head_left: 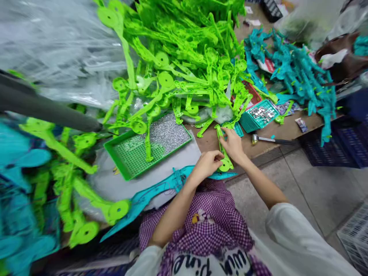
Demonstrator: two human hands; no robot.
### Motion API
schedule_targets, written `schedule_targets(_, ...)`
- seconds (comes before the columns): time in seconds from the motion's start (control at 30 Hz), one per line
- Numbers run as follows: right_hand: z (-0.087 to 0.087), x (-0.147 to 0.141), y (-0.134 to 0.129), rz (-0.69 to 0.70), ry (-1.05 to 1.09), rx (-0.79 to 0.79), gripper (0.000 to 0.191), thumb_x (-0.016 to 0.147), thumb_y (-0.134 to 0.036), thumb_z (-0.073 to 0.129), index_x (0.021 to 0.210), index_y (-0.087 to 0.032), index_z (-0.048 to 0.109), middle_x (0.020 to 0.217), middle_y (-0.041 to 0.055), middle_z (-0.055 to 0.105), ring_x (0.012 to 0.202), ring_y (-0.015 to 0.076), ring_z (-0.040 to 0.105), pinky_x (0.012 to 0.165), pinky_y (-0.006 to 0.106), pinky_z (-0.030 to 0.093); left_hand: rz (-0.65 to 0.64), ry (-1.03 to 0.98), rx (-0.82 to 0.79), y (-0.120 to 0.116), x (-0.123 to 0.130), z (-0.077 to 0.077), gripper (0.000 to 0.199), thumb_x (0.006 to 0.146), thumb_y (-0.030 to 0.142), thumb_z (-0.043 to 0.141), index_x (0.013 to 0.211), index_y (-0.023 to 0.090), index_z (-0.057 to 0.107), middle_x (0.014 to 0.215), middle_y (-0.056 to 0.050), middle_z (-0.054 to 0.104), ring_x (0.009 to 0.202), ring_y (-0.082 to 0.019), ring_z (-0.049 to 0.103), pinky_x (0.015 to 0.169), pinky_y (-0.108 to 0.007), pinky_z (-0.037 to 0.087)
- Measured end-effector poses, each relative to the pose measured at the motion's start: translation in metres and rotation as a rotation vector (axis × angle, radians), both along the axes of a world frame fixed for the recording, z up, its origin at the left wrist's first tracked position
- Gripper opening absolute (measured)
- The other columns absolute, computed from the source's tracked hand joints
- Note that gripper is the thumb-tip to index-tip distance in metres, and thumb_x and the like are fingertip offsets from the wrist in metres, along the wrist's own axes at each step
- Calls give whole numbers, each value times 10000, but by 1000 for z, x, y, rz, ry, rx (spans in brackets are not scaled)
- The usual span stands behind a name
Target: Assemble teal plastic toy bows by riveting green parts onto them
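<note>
Green part (227, 166) lies at edge of table (283, 131), btwn. hands, round end twd. operator. R hand (233, 144): part-curled, fingertips on part's upper section. L hand (207, 164): thumb/fingertips nearly together at round end; cannot tell if anything held. Blue part (161, 187) passes under L forearm. Hammer (271, 140) nr. teal tray (249, 122) w/ metal discs (262, 114).

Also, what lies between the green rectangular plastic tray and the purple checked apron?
The head view shows a flat grey sheet, then, nearer the apron, a long teal plastic piece.
</note>
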State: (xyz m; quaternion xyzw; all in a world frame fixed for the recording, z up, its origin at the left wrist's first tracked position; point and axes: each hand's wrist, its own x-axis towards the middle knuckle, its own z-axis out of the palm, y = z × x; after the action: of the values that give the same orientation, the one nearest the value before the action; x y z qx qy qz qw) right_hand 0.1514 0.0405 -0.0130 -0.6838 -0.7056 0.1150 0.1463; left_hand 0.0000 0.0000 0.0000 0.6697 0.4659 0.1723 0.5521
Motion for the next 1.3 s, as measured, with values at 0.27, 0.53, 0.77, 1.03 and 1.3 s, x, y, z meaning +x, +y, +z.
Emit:
schedule_targets(0.27,7,-8,-6,-71,-162,-65,311,947,-300,466,1094,-199,721,1002,113,647,834,231,617,680,317,402,-9,-64,-15,2,-7,-5,261,744,60,623,967,164,711,906,-36,754,774,-154,686,759,-274,541)
schedule_targets(0.53,-4,-14,-7,-7,-223,50,336,995,-271,392,1021,-169,712,1043,132,657,1033,264,562,840,371,367,79,-23,68,3,-2,-13,191,721,199,746,888,173,657,861,-21,698,767,-163,643,748,-297,510)
schedule_targets(0.77,-5,2,-12,121,-184,22,369,1015,-298,370,1202,-186,668,1114,122,650,1048,253,547,835,359,376,119,-104,-46,4,6,-27,299,695,191,759,934,187,580,863,0,696,703,-134,642,695,-273,514)
schedule_targets(1.03,-13,-16,11,106,-155,63,407,1022,-298,333,1219,-182,669,1060,128,634,1000,254,547,852,377,377,184,-151,-21,19,-5,-35,316,678,209,763,924,174,568,874,-6,681,691,-120,620,672,-259,500)
schedule_targets(1.3,-17,3,9,247,-139,50,459,1022,-332,322,1394,-190,551,1297,136,602,1180,261,524,945,392,415,185,-99,-18,16,-4,-33,357,710,219,740,1014,180,556,951,-21,671,680,-112,591,667,-266,477)
